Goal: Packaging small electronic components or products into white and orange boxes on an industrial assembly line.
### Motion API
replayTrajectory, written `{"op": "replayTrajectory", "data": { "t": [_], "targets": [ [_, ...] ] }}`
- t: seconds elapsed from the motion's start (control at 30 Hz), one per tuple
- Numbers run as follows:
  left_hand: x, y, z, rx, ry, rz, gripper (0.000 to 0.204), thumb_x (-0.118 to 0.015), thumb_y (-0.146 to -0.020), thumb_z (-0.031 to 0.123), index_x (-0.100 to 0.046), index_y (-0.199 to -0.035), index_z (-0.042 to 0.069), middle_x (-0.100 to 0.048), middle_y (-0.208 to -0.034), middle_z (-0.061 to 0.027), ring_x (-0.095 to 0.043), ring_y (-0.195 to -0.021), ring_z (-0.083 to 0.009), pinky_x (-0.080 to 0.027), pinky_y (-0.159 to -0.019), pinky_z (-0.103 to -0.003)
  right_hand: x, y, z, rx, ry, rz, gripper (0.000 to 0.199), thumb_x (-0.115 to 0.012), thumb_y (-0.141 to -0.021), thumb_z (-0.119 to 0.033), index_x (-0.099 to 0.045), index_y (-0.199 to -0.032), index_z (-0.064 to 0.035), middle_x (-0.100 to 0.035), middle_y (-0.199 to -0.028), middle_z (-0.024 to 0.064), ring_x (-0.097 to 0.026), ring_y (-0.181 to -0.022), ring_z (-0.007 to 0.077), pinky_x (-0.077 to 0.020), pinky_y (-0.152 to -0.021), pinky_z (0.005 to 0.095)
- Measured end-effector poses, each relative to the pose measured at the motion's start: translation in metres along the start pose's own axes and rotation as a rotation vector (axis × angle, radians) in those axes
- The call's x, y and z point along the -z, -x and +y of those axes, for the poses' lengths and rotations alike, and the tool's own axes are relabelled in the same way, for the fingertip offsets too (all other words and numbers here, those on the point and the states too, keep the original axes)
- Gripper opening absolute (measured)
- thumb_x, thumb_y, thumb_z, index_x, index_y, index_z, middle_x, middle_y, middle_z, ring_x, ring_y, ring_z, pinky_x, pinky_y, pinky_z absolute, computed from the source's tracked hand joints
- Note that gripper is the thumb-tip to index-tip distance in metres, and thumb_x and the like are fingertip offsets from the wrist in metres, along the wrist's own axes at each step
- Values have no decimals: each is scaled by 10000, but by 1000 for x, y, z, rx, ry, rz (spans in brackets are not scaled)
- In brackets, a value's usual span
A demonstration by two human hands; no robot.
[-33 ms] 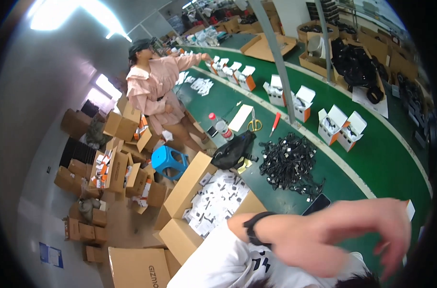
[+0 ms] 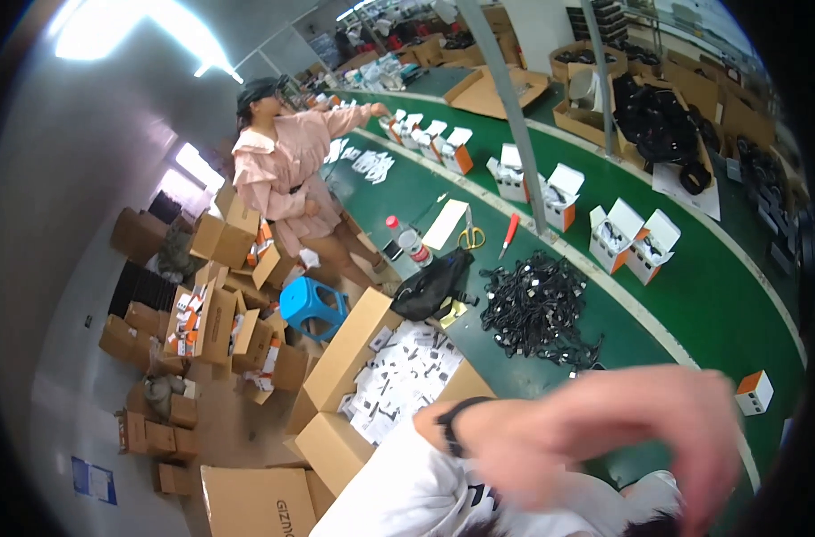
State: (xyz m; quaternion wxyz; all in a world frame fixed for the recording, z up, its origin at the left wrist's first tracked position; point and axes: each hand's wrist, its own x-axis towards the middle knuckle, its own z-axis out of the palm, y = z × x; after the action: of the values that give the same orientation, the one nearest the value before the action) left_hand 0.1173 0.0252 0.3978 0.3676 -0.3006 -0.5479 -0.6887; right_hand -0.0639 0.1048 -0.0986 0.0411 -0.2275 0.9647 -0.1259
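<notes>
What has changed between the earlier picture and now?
The left hand has shifted left, uncovering a white-and-orange box and hiding most of the dark phone. No grasp or release is visible. The cable pile and co-worker look unchanged.

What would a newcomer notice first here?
The blurred left hand, black band at its wrist, looms lower right. Beyond it, a tangled heap of black cables lies on the green table; left of that, an open cardboard box holds many small white items.
</notes>
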Motion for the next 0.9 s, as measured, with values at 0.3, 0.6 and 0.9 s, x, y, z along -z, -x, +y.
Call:
{"op": "replayTrajectory", "data": {
  "t": [0.3,0.6,0.9],
  "targets": [
    [-19,39,85,46,130,-501,355,-418,-948,340,-588,-1181,133,-522,-1293,-48,-515,-990,-281,-396,-840,-421,21,-41,-45,-77,-67,68,467,-407,-928,-214,-356,-1375,-88,-314,-1443,133,-302,-1309,348,-247,-1060,451],
    [7,58,70,510,-139,-494,323,-547,-883,253,-544,-1123,36,-542,-1147,-82,-513,-980,-227,-408,-845,-347,36,-40,-83,-43,-78,44,470,-408,-927,-215,-354,-1375,-84,-312,-1443,136,-300,-1309,353,-244,-1061,452],
    [118,145,-75,1312,-683,174,322,-590,-892,254,-566,-1136,46,-605,-971,-30,-553,-883,-121,-456,-772,-269,70,20,126,-350,207,-21,472,-408,-927,-216,-352,-1376,-80,-310,-1443,139,-297,-1309,358,-241,-1063,452]
  ]
}}
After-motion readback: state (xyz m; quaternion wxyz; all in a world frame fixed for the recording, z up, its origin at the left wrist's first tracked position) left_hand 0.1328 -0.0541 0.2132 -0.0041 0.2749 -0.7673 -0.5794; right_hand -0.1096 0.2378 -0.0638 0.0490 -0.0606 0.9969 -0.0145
